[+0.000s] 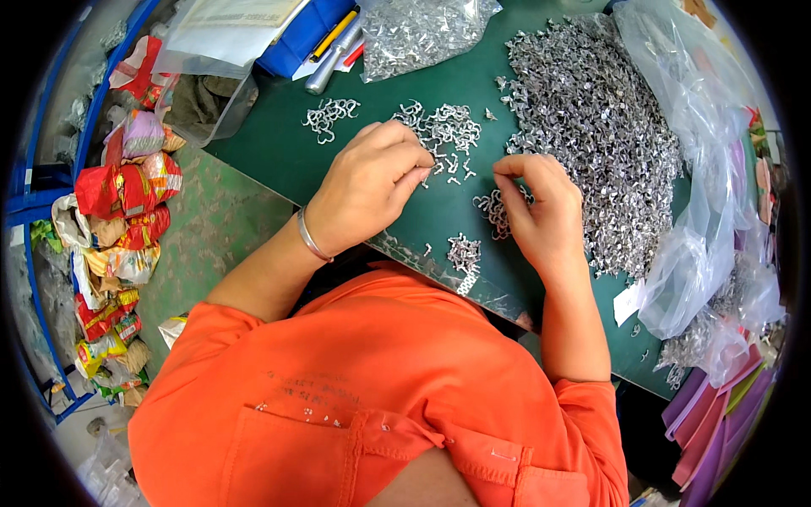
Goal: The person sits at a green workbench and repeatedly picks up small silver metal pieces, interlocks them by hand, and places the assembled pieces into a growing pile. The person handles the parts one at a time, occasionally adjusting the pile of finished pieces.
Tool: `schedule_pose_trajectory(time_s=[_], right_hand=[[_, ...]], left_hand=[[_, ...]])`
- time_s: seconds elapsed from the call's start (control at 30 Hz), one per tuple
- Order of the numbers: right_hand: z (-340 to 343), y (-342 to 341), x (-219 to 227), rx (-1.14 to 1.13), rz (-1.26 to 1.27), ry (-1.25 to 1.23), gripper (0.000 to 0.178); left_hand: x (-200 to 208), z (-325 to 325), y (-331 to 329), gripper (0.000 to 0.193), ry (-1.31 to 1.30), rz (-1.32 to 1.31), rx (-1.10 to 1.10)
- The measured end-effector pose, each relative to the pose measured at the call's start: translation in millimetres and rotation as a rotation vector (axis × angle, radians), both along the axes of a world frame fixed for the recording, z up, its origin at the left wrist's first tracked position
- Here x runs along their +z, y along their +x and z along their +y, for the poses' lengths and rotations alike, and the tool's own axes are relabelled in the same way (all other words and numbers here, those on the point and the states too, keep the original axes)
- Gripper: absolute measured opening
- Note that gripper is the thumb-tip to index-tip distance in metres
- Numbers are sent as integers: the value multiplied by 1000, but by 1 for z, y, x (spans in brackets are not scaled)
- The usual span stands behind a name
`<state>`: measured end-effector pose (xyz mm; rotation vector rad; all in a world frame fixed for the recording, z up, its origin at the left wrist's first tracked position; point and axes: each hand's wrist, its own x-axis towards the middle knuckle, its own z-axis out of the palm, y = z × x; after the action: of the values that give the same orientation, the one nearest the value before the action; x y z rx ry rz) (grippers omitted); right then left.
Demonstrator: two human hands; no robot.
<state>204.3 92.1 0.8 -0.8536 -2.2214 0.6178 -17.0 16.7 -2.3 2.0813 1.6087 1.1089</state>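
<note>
Over the green tabletop, my left hand has its thumb and fingers pinched together at the near side of a pile of small curved silvery metal pieces. Whatever its fingertips hold is too small to make out. My right hand is also closed, thumb and forefinger curled toward each other; anything between them is hidden. Beside its thumb lies a cluster of darker metal pieces, partly covered by the hand. A smaller cluster of metal pieces sits near the table's front edge. Another group of curved metal pieces lies beyond my left hand.
A large heap of small metal pieces covers the right of the green table, beside clear plastic sheeting. At the back are a bag of metal parts, a blue bin and pens. Colourful packets fill the blue-framed rack at left.
</note>
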Motion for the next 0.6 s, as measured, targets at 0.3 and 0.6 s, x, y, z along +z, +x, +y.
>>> schedule_pose_trajectory(time_s=[0.3, 0.6], right_hand=[[4, -12, -1, 75, -123, -36, 21], [-23, -2, 0, 148, 235, 103, 29]], left_hand=[[-15, 6, 25, 18, -22, 182, -35], [-2, -8, 35, 13, -369, -634, -123]])
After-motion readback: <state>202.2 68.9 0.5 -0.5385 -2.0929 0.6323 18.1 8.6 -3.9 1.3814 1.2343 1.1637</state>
